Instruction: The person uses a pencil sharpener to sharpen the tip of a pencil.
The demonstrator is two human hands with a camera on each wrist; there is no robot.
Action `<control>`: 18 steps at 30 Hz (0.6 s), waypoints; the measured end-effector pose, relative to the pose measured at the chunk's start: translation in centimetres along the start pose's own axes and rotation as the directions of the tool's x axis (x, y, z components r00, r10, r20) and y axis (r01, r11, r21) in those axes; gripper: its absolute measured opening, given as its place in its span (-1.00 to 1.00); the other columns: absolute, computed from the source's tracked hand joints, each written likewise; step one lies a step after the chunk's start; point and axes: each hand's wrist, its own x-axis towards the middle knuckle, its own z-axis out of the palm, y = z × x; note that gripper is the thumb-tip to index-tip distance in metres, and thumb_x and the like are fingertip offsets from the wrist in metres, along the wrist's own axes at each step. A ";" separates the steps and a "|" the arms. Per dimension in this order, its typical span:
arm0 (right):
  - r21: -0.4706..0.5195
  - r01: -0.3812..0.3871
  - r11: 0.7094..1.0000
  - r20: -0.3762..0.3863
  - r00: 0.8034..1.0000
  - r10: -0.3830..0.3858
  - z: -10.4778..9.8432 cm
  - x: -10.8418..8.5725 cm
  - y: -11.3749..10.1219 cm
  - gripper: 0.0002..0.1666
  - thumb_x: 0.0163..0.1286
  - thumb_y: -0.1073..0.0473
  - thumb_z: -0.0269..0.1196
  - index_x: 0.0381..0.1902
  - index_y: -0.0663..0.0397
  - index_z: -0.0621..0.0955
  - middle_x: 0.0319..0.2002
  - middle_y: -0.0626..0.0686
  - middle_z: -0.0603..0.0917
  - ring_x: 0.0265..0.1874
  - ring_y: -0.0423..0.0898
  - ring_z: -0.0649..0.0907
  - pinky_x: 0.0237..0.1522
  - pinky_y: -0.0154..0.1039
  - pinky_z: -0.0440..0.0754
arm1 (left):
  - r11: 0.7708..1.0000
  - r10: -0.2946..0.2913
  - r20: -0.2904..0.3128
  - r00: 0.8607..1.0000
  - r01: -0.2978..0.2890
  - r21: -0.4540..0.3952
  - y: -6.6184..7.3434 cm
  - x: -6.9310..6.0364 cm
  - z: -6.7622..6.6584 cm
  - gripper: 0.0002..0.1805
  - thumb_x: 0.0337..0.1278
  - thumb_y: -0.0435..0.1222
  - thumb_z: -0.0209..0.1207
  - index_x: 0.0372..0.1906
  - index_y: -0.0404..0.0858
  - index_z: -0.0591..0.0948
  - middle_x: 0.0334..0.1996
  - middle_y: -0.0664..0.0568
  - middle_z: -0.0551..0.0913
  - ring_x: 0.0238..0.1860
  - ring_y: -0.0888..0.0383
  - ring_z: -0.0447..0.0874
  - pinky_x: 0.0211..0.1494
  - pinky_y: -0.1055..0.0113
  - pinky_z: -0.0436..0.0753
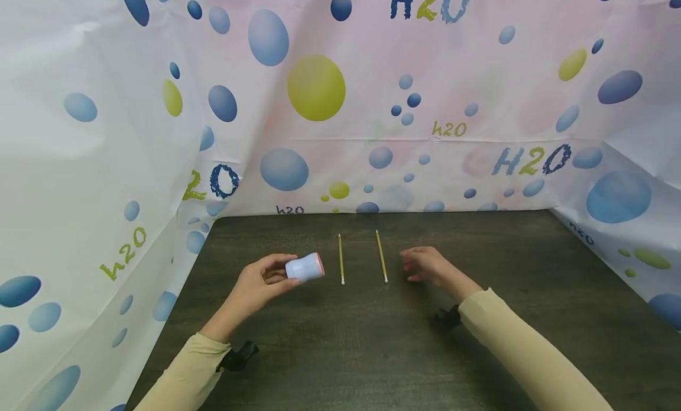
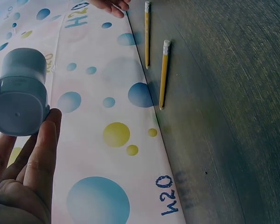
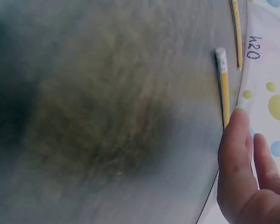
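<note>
My left hand [image 1: 262, 284] holds a small light-blue container [image 1: 304, 268] with a pinkish end, tilted on its side above the table, thumb and fingers round it. In the left wrist view the container's [image 2: 19, 107] rounded base faces the camera. Two yellow pencils lie lengthwise on the table, the left one [image 1: 341, 257] just right of the container, the other [image 1: 381, 254] farther right. Right of both, my right hand [image 1: 430, 265] hovers with relaxed, slightly bent fingers and nothing in it. The right wrist view shows its fingers near one pencil [image 3: 225, 93], apparently not touching.
The dark wooden table [image 1: 340, 352] ends at the back against a white sheet [image 1: 362, 180] printed with blue and green dots. More of this sheet stands along the left and right sides. A black strap [image 1: 239, 355] is at the left wrist, another [image 1: 448, 317] at the right.
</note>
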 end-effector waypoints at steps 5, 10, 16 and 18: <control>0.002 0.006 1.000 0.017 1.000 -0.006 0.3 -0.9 0.0 -0.44 0.69 0.21 -0.14 0.42 0.56 0.31 0.41 0.55 0.32 0.29 0.35 0.50 0.05 -0.02 0.77 | 1.000 0.004 -0.002 1.000 -0.004 0.009 0.1 0.0 -0.1 -0.48 0.26 -0.30 0.37 0.28 -0.36 0.57 0.16 -0.34 0.64 0.09 -0.11 0.74 0.09 0.31 0.79; -0.003 -0.002 1.000 0.022 1.000 0.002 0.7 -1.7 -0.1 -0.44 0.68 0.19 -0.10 0.43 0.51 0.32 0.36 0.52 0.40 0.14 0.14 0.62 -0.06 -0.13 0.79 | 1.000 -0.002 -0.004 1.000 0.002 0.002 0.2 0.0 -0.2 -0.47 0.25 -0.32 0.37 0.29 -0.36 0.56 0.16 -0.33 0.64 0.09 -0.11 0.74 0.09 0.32 0.78; -0.018 0.007 1.000 0.041 0.999 -0.006 1.6 -2.4 -0.6 -0.44 0.67 0.17 -0.06 0.43 0.48 0.34 0.30 0.48 0.48 0.05 0.04 0.66 -0.05 -0.10 0.79 | 1.000 -0.004 -0.005 1.000 0.004 0.000 0.5 -0.1 -0.2 -0.47 0.25 -0.32 0.37 0.29 -0.37 0.56 0.16 -0.34 0.64 0.09 -0.11 0.74 0.09 0.32 0.78; -0.019 0.007 1.000 0.048 0.999 -0.006 1.9 -2.5 -0.8 -0.44 0.66 0.17 -0.05 0.43 0.47 0.35 0.28 0.46 0.50 0.03 0.01 0.67 -0.06 -0.12 0.79 | 1.000 -0.005 -0.006 1.000 0.005 0.000 0.5 -0.1 -0.2 -0.47 0.26 -0.32 0.37 0.29 -0.37 0.56 0.16 -0.34 0.64 0.09 -0.11 0.74 0.09 0.32 0.78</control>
